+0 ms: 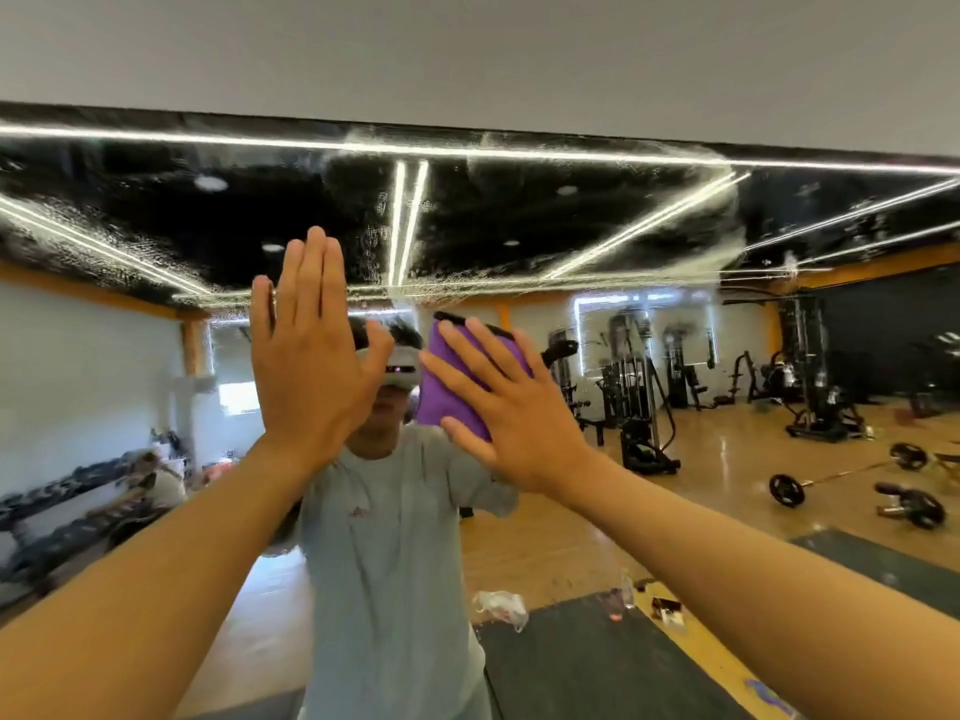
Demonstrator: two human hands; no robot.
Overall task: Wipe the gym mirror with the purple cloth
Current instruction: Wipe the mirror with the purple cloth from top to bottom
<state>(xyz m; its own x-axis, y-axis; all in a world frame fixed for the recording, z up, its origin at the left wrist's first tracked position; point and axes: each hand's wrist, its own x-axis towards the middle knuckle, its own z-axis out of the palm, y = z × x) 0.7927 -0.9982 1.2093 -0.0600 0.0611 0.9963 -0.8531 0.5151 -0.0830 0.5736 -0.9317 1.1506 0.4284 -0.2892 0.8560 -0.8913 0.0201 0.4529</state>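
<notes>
Purple cloth (457, 376) pinned flat to gym mirror (519, 220) under straight-fingered right hand (511, 415), long axis upright, streaky glass above; left hand (311, 356) flat, empty, just beside.

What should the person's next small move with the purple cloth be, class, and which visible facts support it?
Probably slide the right hand, which presses the purple cloth flat on the mirror, upward. Streaky wet smears cover the glass above the cloth, while the cloth sits below them. The left hand is raised flat, fingers straight, holding nothing, so it need not move.
</notes>
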